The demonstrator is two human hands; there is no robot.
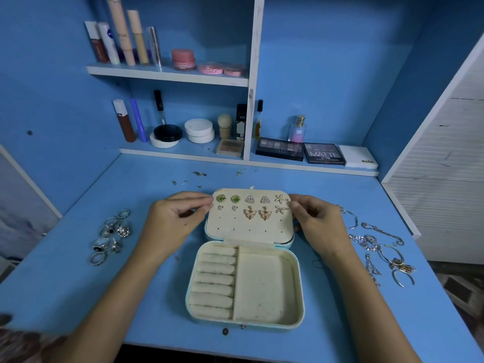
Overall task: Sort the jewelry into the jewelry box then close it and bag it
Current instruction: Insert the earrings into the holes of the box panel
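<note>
An open light-blue jewelry box point(245, 323) with cream lining lies mid-table. Its lid panel point(248, 226) carries several earrings point(251, 205) in two rows along the top. The base has ring rolls point(214, 279) on the left and a bare compartment point(264, 284) on the right. My left hand point(175, 218) pinches the lid's upper left edge. At the lid's upper right corner, my right hand point(314, 218) grips the edge. Several silver rings point(111, 235) lie left of the box. Chains, bracelets and hoops point(379, 250) lie to the right.
Small earring backs and studs point(199, 175) are scattered on the blue table point(131, 297) behind the box. Shelves at the back hold cosmetics, jars point(199, 131) and eyeshadow palettes point(301, 151). A white louvered panel point(445, 179) stands at the right.
</note>
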